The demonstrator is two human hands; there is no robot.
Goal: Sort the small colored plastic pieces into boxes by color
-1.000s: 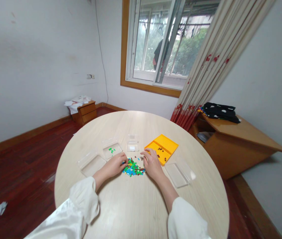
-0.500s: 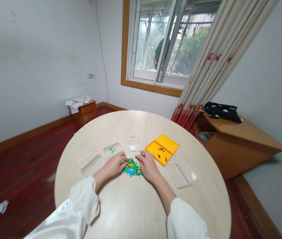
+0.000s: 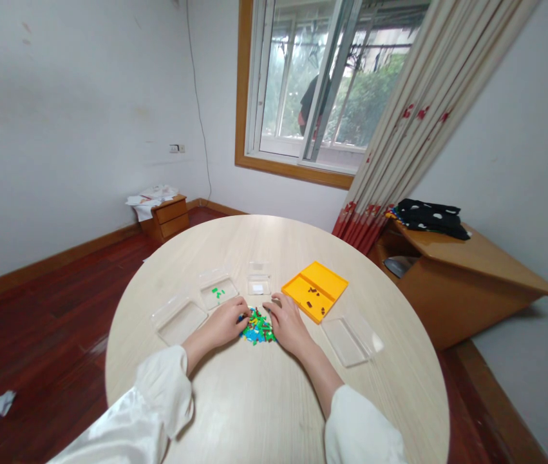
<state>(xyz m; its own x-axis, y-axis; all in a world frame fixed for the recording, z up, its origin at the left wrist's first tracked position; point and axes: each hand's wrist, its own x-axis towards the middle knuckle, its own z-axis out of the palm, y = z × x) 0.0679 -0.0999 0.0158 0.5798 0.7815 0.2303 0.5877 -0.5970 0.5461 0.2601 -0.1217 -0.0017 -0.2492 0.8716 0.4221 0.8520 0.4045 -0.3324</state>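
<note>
A heap of small plastic building bricks [image 3: 259, 330], green, blue, yellow and brown, lies on the table between my hands. My left hand [image 3: 226, 321] reaches in at its left edge with curled fingers drawn together. Whatever those fingers may pinch is hidden. On the opposite side, my right hand [image 3: 288, 321] rests against the heap, its fingers partly stretched and apart, with nothing visible in them. Beyond my right hand lies an open yellow box [image 3: 328, 278] with several brown bricks [image 3: 309, 304] in it. Past my left hand, a clear box [image 3: 205, 303] holds several green bricks [image 3: 215, 292].
A small clear box [image 3: 268, 291] with something white inside stands behind the heap. More open clear boxes lie at left [image 3: 165, 334] and right [image 3: 346, 359]. The round table [image 3: 259, 412] carries everything. Beyond it are a small drawer cabinet [image 3: 173, 216] and a wooden desk [image 3: 467, 283].
My left hand has shifted very slightly at the edge of the heap. My right hand and the boxes look nearly the same.
</note>
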